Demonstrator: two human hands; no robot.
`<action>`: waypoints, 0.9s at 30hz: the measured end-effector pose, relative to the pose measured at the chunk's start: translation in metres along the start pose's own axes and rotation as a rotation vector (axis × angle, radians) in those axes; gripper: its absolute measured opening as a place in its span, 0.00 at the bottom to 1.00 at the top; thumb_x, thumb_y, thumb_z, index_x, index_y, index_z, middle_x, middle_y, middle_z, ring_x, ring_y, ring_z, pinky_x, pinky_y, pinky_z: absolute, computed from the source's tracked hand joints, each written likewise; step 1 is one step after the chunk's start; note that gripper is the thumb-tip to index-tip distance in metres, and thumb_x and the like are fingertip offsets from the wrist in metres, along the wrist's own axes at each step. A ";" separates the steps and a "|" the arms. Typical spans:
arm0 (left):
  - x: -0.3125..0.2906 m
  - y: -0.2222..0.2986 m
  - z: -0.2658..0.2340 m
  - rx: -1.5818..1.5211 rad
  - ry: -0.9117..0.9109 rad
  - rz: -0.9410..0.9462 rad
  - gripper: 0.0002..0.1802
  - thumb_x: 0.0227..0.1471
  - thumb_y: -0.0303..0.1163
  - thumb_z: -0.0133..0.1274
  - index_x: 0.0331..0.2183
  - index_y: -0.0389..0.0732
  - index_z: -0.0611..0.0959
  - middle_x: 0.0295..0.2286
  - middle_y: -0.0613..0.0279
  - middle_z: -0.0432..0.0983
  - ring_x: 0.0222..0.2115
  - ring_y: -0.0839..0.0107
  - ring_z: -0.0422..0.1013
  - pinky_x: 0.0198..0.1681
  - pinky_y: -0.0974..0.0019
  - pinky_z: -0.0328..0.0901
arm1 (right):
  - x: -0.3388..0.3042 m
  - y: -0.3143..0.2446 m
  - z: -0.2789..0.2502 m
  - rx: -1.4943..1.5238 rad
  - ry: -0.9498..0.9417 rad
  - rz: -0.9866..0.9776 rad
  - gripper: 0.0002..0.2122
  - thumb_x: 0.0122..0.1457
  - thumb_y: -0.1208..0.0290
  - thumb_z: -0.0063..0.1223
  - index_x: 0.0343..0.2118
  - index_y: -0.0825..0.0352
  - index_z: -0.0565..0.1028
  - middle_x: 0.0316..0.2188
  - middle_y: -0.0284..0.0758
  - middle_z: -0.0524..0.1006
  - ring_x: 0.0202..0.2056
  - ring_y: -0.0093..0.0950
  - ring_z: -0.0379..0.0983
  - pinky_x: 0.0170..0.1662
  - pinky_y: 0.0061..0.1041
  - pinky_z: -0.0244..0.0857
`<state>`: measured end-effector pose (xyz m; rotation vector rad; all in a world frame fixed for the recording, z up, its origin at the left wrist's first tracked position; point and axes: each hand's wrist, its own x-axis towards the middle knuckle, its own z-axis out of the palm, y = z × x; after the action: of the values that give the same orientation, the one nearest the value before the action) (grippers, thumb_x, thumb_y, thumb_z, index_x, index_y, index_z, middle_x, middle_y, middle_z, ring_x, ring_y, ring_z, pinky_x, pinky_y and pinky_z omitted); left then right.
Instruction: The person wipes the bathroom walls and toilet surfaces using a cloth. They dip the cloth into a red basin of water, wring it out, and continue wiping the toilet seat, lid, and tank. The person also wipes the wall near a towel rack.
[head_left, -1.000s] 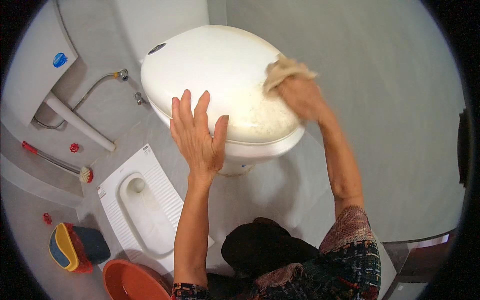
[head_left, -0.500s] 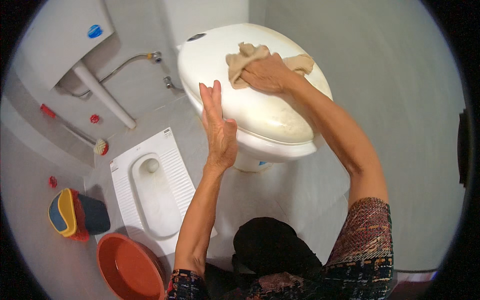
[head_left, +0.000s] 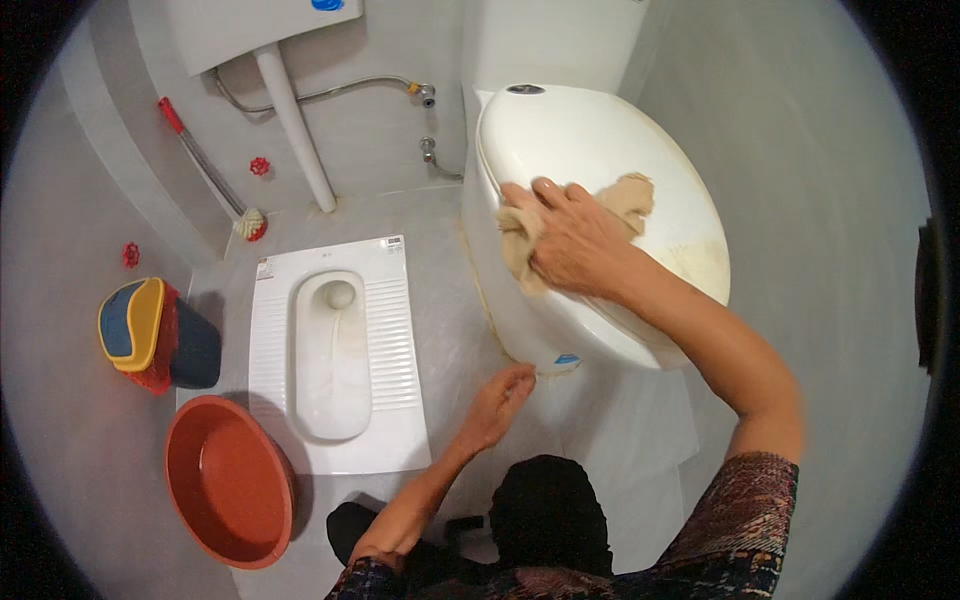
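Note:
A white toilet lid lies closed, with yellowish marks near its front right. At the lid's left edge my right hand presses a beige cloth. The cloth's folds hang over the rim on one side of the hand and spread on the lid on the other. Lower down, in front of the toilet bowl's base, my left hand hovers with its fingers curled in; nothing shows in it.
A white squat toilet is set in the grey floor to the left. Near it stand an orange-red basin, a blue bin with a yellow lid and a toilet brush. A white cistern with its pipe hangs behind.
My right hand has moved with the cloth from the lid's middle to its left edge. My left hand has dropped from beside the lid, its fingers now curled. The view has shifted.

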<state>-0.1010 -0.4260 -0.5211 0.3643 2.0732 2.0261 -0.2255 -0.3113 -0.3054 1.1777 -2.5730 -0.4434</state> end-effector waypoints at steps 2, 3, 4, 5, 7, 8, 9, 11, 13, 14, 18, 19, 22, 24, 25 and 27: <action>-0.011 -0.001 -0.001 0.039 -0.057 -0.015 0.20 0.56 0.39 0.45 0.46 0.37 0.72 0.42 0.56 0.70 0.41 0.66 0.67 0.44 0.63 0.62 | 0.037 0.006 -0.003 -0.104 -0.099 -0.011 0.11 0.47 0.67 0.47 0.31 0.64 0.77 0.46 0.32 0.63 0.45 0.29 0.58 0.41 0.27 0.56; -0.019 -0.002 -0.001 0.068 -0.019 -0.006 0.20 0.55 0.39 0.46 0.45 0.37 0.72 0.41 0.56 0.71 0.40 0.65 0.68 0.42 0.64 0.63 | 0.054 0.009 -0.003 -0.150 -0.151 -0.018 0.11 0.47 0.66 0.47 0.29 0.65 0.78 0.46 0.33 0.63 0.46 0.29 0.58 0.41 0.27 0.56; -0.026 -0.004 -0.003 0.096 0.021 0.003 0.20 0.54 0.39 0.47 0.45 0.37 0.72 0.40 0.55 0.72 0.39 0.65 0.69 0.40 0.64 0.64 | 0.071 0.016 0.000 -0.174 -0.162 -0.014 0.12 0.46 0.65 0.47 0.29 0.65 0.78 0.47 0.34 0.63 0.46 0.30 0.57 0.42 0.28 0.56; -0.036 -0.006 -0.004 0.121 0.065 0.002 0.20 0.53 0.40 0.49 0.44 0.37 0.73 0.39 0.55 0.73 0.38 0.64 0.70 0.39 0.64 0.64 | 0.090 0.022 0.008 -0.193 -0.177 -0.016 0.13 0.46 0.64 0.47 0.29 0.65 0.78 0.48 0.35 0.62 0.47 0.31 0.57 0.43 0.28 0.56; -0.063 -0.012 -0.010 0.106 0.133 -0.078 0.20 0.52 0.40 0.50 0.44 0.39 0.73 0.39 0.56 0.72 0.38 0.64 0.70 0.38 0.64 0.64 | 0.120 0.033 0.012 -0.172 -0.222 -0.003 0.16 0.46 0.60 0.48 0.34 0.65 0.78 0.51 0.37 0.60 0.53 0.35 0.54 0.48 0.37 0.54; -0.074 -0.016 -0.012 0.092 0.159 -0.107 0.21 0.52 0.41 0.50 0.44 0.39 0.73 0.40 0.56 0.72 0.38 0.64 0.70 0.38 0.64 0.64 | 0.135 0.046 0.023 -0.180 -0.242 0.080 0.17 0.46 0.59 0.48 0.36 0.62 0.77 0.52 0.37 0.60 0.55 0.38 0.51 0.50 0.42 0.51; -0.087 -0.022 -0.014 0.096 0.177 -0.189 0.20 0.52 0.40 0.50 0.44 0.39 0.73 0.40 0.57 0.72 0.39 0.65 0.69 0.40 0.63 0.64 | 0.148 0.057 0.032 -0.192 -0.259 0.165 0.17 0.47 0.59 0.48 0.39 0.60 0.76 0.53 0.37 0.59 0.57 0.40 0.49 0.51 0.47 0.49; -0.121 -0.037 -0.022 0.127 0.234 -0.368 0.19 0.53 0.39 0.49 0.45 0.40 0.73 0.42 0.59 0.71 0.41 0.67 0.69 0.43 0.62 0.64 | 0.168 0.069 0.037 -0.089 -0.242 0.277 0.20 0.46 0.55 0.51 0.44 0.55 0.74 0.52 0.37 0.61 0.57 0.39 0.48 0.53 0.50 0.45; -0.149 -0.041 -0.028 0.135 0.315 -0.440 0.19 0.52 0.39 0.50 0.44 0.39 0.73 0.41 0.59 0.72 0.41 0.67 0.69 0.43 0.62 0.64 | 0.181 0.087 0.041 -0.028 -0.227 0.427 0.22 0.47 0.53 0.52 0.47 0.51 0.72 0.52 0.36 0.62 0.57 0.39 0.48 0.53 0.55 0.42; -0.160 -0.043 -0.030 0.138 0.350 -0.473 0.19 0.52 0.39 0.50 0.44 0.39 0.73 0.41 0.58 0.72 0.41 0.67 0.69 0.43 0.62 0.64 | 0.189 0.097 0.045 -0.012 -0.213 0.513 0.22 0.47 0.52 0.51 0.48 0.49 0.71 0.53 0.36 0.62 0.57 0.41 0.48 0.52 0.58 0.42; -0.207 -0.077 -0.029 -0.023 0.529 -0.524 0.21 0.51 0.38 0.51 0.45 0.39 0.73 0.41 0.56 0.72 0.40 0.63 0.70 0.39 0.63 0.66 | 0.207 0.082 0.035 -0.029 -0.333 0.695 0.22 0.48 0.51 0.40 0.50 0.41 0.67 0.56 0.31 0.57 0.58 0.43 0.46 0.51 0.64 0.41; -0.214 -0.084 -0.027 -0.048 0.544 -0.552 0.21 0.51 0.38 0.51 0.45 0.38 0.72 0.41 0.55 0.72 0.40 0.64 0.70 0.39 0.63 0.66 | 0.207 0.073 0.030 -0.014 -0.315 0.715 0.23 0.48 0.52 0.39 0.50 0.42 0.67 0.57 0.31 0.56 0.58 0.44 0.46 0.52 0.63 0.40; -0.219 -0.067 -0.018 -0.082 0.518 -0.537 0.21 0.51 0.38 0.51 0.46 0.37 0.72 0.42 0.53 0.71 0.40 0.63 0.70 0.39 0.63 0.66 | 0.198 0.063 0.029 0.004 -0.293 0.739 0.23 0.50 0.52 0.37 0.51 0.44 0.66 0.58 0.30 0.55 0.58 0.45 0.47 0.54 0.59 0.39; -0.216 -0.030 -0.025 0.010 0.456 -0.408 0.22 0.51 0.37 0.51 0.46 0.36 0.72 0.42 0.51 0.71 0.41 0.63 0.70 0.40 0.63 0.66 | 0.196 0.098 0.053 0.031 -0.277 0.674 0.24 0.50 0.50 0.36 0.52 0.45 0.65 0.58 0.32 0.55 0.58 0.46 0.46 0.56 0.57 0.38; -0.222 -0.034 -0.021 -0.105 0.482 -0.444 0.22 0.51 0.37 0.51 0.46 0.36 0.71 0.42 0.51 0.71 0.41 0.62 0.69 0.40 0.63 0.66 | 0.192 0.118 0.061 0.035 -0.257 0.632 0.25 0.50 0.48 0.36 0.53 0.45 0.64 0.59 0.34 0.54 0.59 0.47 0.46 0.56 0.57 0.37; -0.243 -0.043 -0.008 -0.326 0.533 -0.533 0.22 0.51 0.37 0.51 0.46 0.36 0.71 0.41 0.50 0.71 0.41 0.62 0.69 0.41 0.63 0.66 | 0.178 0.138 0.069 0.076 -0.174 0.594 0.29 0.48 0.42 0.36 0.55 0.44 0.60 0.59 0.43 0.52 0.59 0.50 0.43 0.56 0.58 0.37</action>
<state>0.1255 -0.5132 -0.5683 -0.7761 1.7512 2.1884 -0.4575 -0.3515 -0.2943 0.3569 -2.9327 -0.3197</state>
